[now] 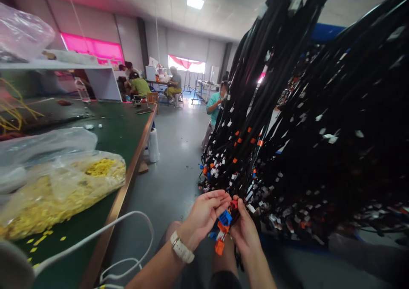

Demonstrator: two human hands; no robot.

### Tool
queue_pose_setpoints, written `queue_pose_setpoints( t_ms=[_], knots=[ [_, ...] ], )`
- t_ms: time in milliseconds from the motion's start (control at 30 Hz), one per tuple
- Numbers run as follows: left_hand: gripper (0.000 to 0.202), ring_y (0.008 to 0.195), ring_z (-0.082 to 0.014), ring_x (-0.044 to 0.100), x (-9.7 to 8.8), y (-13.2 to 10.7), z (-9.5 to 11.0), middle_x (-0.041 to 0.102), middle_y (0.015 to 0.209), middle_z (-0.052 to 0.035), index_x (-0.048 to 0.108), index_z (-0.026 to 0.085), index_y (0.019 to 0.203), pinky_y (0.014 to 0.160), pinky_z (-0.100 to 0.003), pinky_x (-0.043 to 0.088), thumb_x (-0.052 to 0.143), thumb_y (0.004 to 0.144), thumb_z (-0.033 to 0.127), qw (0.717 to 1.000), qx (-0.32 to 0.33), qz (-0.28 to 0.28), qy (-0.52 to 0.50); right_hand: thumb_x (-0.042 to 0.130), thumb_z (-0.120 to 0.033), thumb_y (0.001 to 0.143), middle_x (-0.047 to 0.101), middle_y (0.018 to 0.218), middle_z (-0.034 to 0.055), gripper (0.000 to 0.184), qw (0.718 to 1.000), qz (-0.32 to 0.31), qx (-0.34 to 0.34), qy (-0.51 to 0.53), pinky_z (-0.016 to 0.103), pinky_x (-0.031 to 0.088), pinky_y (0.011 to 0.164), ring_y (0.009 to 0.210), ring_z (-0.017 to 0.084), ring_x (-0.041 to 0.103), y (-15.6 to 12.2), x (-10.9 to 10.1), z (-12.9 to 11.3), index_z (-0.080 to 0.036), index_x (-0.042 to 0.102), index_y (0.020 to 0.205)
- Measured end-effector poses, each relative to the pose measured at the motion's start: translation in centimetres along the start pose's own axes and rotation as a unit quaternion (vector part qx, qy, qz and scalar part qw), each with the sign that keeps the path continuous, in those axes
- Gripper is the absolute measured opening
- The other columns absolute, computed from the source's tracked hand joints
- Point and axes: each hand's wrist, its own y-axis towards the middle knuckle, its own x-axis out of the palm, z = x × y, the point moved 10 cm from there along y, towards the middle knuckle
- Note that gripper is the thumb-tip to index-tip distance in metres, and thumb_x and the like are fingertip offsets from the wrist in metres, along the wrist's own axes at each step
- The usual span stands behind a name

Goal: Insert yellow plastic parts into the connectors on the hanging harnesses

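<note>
My right hand [245,229] pinches a red connector [234,204] between thumb and fingers, at the end of a wire harness. My left hand [206,214], with a white watch on the wrist, reaches in from the left. Its thumb and fingers are pressed together close to the red connector, and what they hold is too small to make out. Between the hands hang a blue connector [225,218] and an orange connector [223,227]. Another orange connector [219,247] dangles lower, above my legs.
Thick bundles of black wire harnesses [255,80] hang at the right, with many white and orange connectors. At the left stands a green-topped table [118,127] bearing a clear bag of yellow pieces [64,191]. A white cable [128,215] loops over its edge. Several people sit farther back.
</note>
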Motion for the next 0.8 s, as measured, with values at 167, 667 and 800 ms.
queue_pose_setpoints(
  t_ms=[167,667,800],
  knots=[
    [0.023,0.087,-0.0203,0.066,0.0,0.2,-0.9,0.065,0.100,-0.0214,0.060,0.002,0.097,0.077,-0.025,0.054,0.057,0.075,-0.001,0.999,-0.029,-0.023,0.016,0.082,-0.030,0.057,0.072,0.076,-0.0033,0.030,1.000,0.008,0.008,0.008,0.022,0.053,0.066,0.068,0.011,0.065,0.1,-0.7,-0.1,-0.019,0.068,0.081],
    [0.019,0.063,-0.0097,0.064,0.1,0.1,-1.5,0.067,0.078,-0.0096,0.062,0.005,0.098,0.058,-0.015,0.052,0.058,0.079,0.008,0.994,-0.065,-0.076,0.043,0.081,-0.029,0.058,0.072,0.072,-0.0011,0.031,0.999,-0.020,0.009,-0.026,0.025,0.055,0.060,0.061,0.013,0.065,-1.1,1.3,-0.3,-0.019,0.067,0.084],
    [0.015,0.072,-0.0134,0.066,0.7,0.0,-1.3,0.067,0.092,-0.0145,0.061,0.006,0.093,0.063,-0.018,0.053,0.060,0.078,0.008,0.991,-0.068,-0.090,0.077,0.080,-0.029,0.061,0.073,0.078,0.0016,0.032,0.998,-0.046,0.014,-0.041,0.024,0.054,0.059,0.067,0.014,0.066,-0.8,1.3,-0.5,-0.018,0.067,0.088]
  ],
)
